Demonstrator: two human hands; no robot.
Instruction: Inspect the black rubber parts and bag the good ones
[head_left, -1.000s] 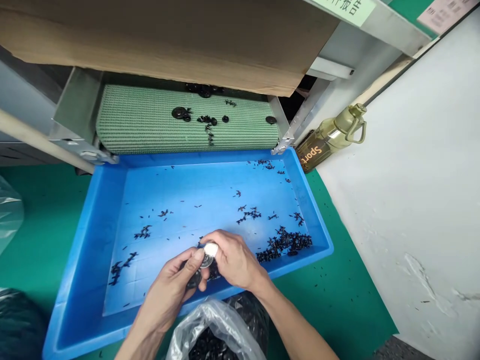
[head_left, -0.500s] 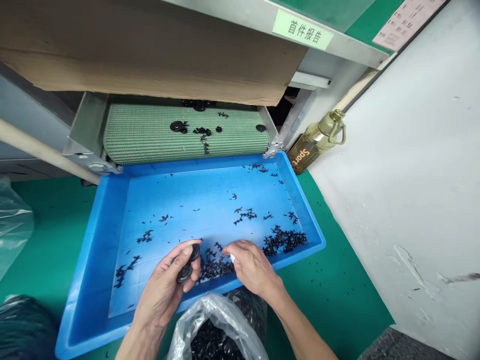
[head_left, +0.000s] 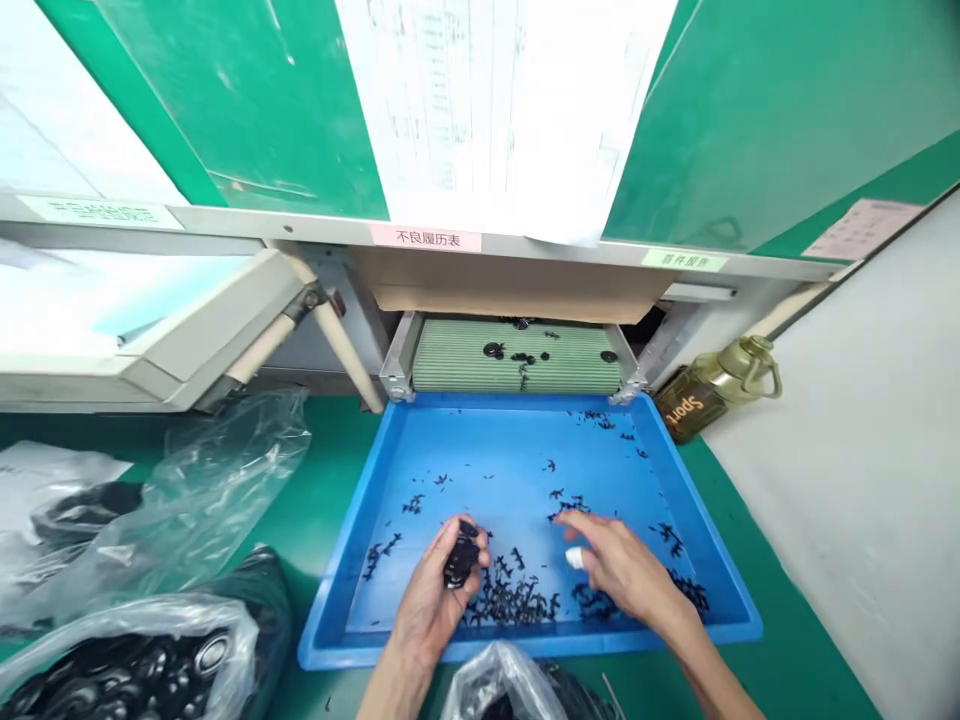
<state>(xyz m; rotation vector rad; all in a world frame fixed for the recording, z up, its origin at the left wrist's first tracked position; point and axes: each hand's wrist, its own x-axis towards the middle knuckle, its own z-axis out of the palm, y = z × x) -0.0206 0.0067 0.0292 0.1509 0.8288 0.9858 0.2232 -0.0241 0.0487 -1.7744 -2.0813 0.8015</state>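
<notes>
My left hand (head_left: 429, 600) is curled around several round black parts (head_left: 460, 558), at the front of a wide blue tray (head_left: 341, 560). To its right, my right hand (head_left: 626, 570) hovers over the tray with fingers apart and nothing in them; one finger carries a white wrap (head_left: 575, 558). Between and below the hands lies a heap of small black branched pieces (head_left: 510, 602). Smaller clusters are scattered across the tray floor. Just in front of the tray, a clear plastic bag (head_left: 499, 685) stands open with black parts inside.
A green ribbed conveyor belt (head_left: 450, 360) ends at the tray's far edge, with black parts on it. An olive bottle (head_left: 712, 390) stands at right by the white wall. At left are another open bag of black rings (head_left: 127, 670) and loose clear plastic (head_left: 225, 480).
My view has tilted up and turned left, bringing in the papers and left-hand bags. My right hand has moved from the front heap farther into the tray, its fingers now spread.
</notes>
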